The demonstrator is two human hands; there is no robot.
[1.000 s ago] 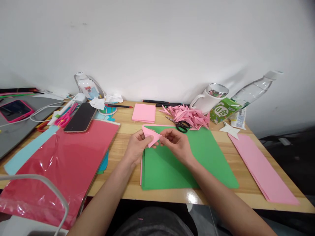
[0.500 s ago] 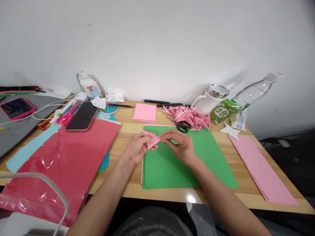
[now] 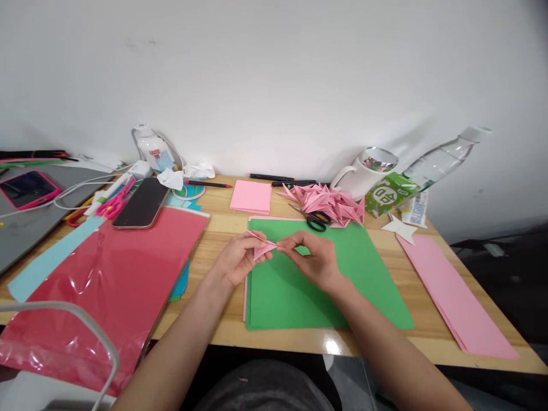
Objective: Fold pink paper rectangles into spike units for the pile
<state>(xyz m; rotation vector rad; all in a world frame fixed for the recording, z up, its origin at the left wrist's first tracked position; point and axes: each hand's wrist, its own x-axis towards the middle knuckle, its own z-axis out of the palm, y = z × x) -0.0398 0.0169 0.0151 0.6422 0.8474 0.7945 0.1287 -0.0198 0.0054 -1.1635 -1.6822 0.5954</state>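
Between my two hands is a small folded piece of pink paper [image 3: 264, 249], held above the left part of a green sheet stack [image 3: 334, 291]. My left hand [image 3: 240, 257] pinches it between thumb and fingers from the left side. At its right tip, my right hand [image 3: 310, 255] is closed with thumb and fingertips on the paper. Part of the paper is hidden by my left fingers. Beyond the hands lie a square pad of pink paper [image 3: 251, 196], black-handled scissors [image 3: 317, 221] and a heap of pointed pink folded pieces [image 3: 327, 201].
Behind the heap stand a white mug [image 3: 362, 177], a green box [image 3: 391, 194] and a tilted clear bottle [image 3: 445, 160]. Pink strips [image 3: 458, 297] lie at right. On the left are a red plastic-wrapped pack [image 3: 124, 274], a phone [image 3: 142, 204], pink scissors [image 3: 116, 200] and a white cable [image 3: 92, 325].
The folded pink paper has turned in my fingers and shows a narrower face with a raised edge. Both hands keep nearly the same place, and my right fingertips have drawn closer together.
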